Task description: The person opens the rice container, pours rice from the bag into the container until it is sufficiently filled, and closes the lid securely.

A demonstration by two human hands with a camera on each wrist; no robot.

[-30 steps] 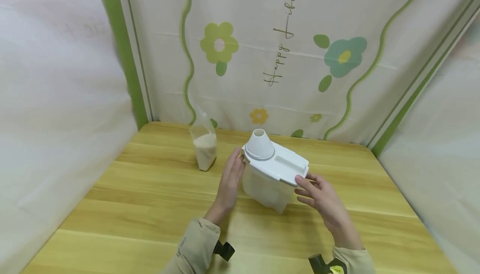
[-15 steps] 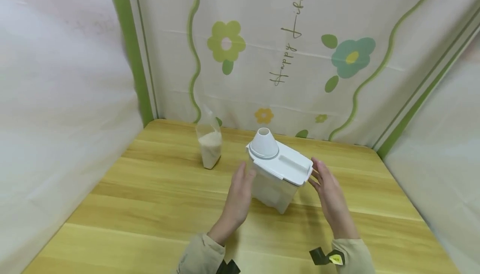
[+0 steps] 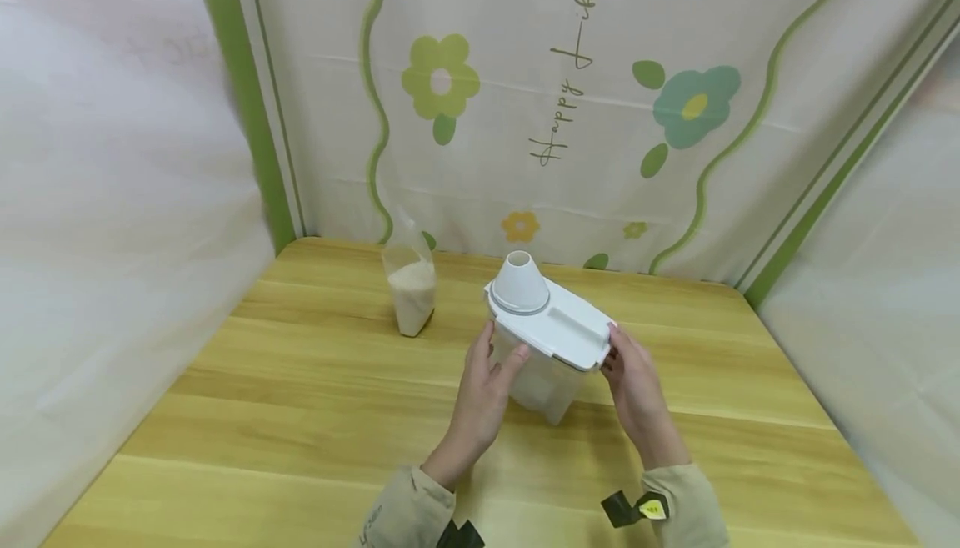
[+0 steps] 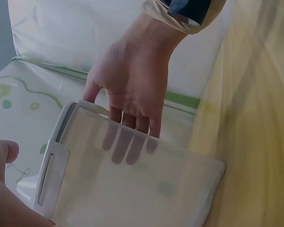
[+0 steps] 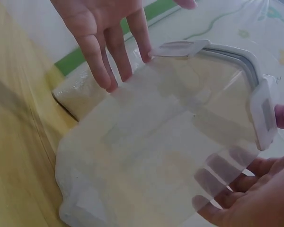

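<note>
Box (image 3: 543,389), see-through walls, held between two hands at mid-table. Left hand (image 3: 480,398) at the box's eight o'clock in the head view: fingers straight, spread a little, tips against the side wall; thumb out on the near side. Right hand (image 3: 637,389) at four o'clock: thumb on the end of the lid (image 3: 572,335), long fingers laid fairly straight along the wall beneath it, showing through the plastic. Box leans slightly; whether its foot touches the table (image 3: 300,398) is hard to tell.

Count: one box, one lid, one cone-shaped cap (image 3: 519,288) at the lid's ten to eleven o'clock, one bag (image 3: 413,294), two hands. Two tan sleeves (image 3: 412,515), a dark wrist device (image 3: 618,509) at each cuff.

Surroundings: bag stands upright between the box's nine and ten o'clock, near but apart, pale grains in its lower half, thin plastic above. Flowered curtain (image 3: 330,139) behind at twelve, more pale cloth at nine and three.

In the way: left hand covers part of the box's near left side; from the right wrist, the box hides part of the bag.
</note>
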